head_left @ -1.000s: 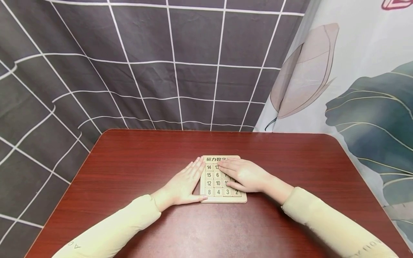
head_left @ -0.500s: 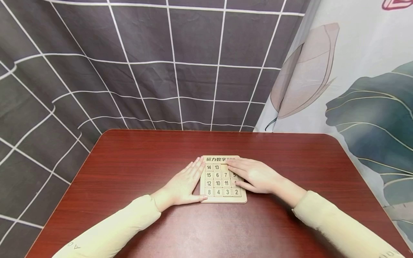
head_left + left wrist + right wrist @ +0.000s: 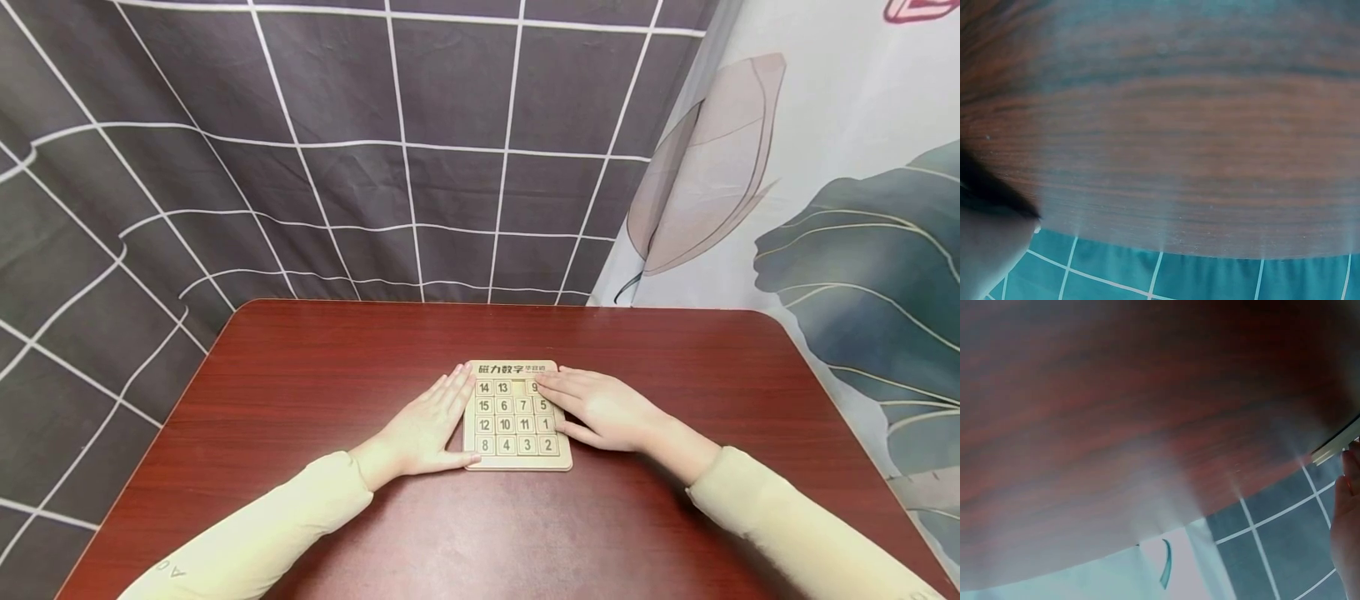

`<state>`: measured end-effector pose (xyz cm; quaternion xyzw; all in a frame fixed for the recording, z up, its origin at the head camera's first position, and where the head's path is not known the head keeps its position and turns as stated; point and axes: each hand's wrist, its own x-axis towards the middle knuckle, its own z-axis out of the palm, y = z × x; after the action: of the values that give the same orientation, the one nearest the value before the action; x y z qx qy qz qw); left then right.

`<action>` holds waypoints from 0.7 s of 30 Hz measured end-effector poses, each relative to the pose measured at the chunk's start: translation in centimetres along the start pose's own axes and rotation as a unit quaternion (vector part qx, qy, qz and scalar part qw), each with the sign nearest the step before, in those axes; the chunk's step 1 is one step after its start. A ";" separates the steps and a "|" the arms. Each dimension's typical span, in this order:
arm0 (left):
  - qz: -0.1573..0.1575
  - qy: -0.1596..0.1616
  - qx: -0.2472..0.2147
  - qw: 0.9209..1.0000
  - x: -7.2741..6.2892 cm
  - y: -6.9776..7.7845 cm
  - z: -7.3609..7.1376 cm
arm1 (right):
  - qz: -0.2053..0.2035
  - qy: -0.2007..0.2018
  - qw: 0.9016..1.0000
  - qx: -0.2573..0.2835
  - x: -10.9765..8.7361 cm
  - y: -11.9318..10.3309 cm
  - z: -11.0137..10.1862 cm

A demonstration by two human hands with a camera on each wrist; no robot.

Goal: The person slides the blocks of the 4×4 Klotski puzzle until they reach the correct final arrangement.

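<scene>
A pale number sliding puzzle (image 3: 517, 464) lies flat on the table, with printed characters along its top and numbered tiles in rows. My left hand (image 3: 420, 427) rests along its left edge, fingers straight, thumb at the lower left corner. My right hand (image 3: 600, 408) lies at the right side with straight fingers. Its fingertips touch the 9 tile (image 3: 533, 387) in the top row, partly covering it. Between that tile and the 13 tile (image 3: 502, 387) is a bare slot. In the right wrist view the puzzle's edge (image 3: 1332, 447) shows beside the fingers.
The reddish-brown table (image 3: 337, 350) has rounded far corners. Behind it hangs a dark curtain (image 3: 457, 192) with a white grid. A pale leaf-patterned curtain (image 3: 697, 242) hangs on the right.
My right hand has slid to the right across the puzzle, uncovering the 7, 11, 5 and 1 tiles and the slot in the top row. The left hand stays in place.
</scene>
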<state>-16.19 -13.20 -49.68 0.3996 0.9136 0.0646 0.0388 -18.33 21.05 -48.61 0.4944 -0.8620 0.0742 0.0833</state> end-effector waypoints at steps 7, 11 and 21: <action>0.002 0.005 0.001 1.000 0.0 0.1 -0.3 | -0.006 -0.018 1.000 -0.003 1.4 -0.5 0.1; 0.001 0.006 0.001 1.000 0.0 0.1 -0.3 | -0.004 -0.023 1.000 -0.003 1.7 -0.7 0.0; -0.004 -0.001 -0.002 1.000 0.0 0.2 -0.3 | -0.016 0.014 1.000 0.006 -0.4 -0.8 -0.5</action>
<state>-16.13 -13.12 -49.33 0.3961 0.9149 0.0660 0.0405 -17.43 21.10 -48.18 0.5078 -0.8521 0.0851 0.0935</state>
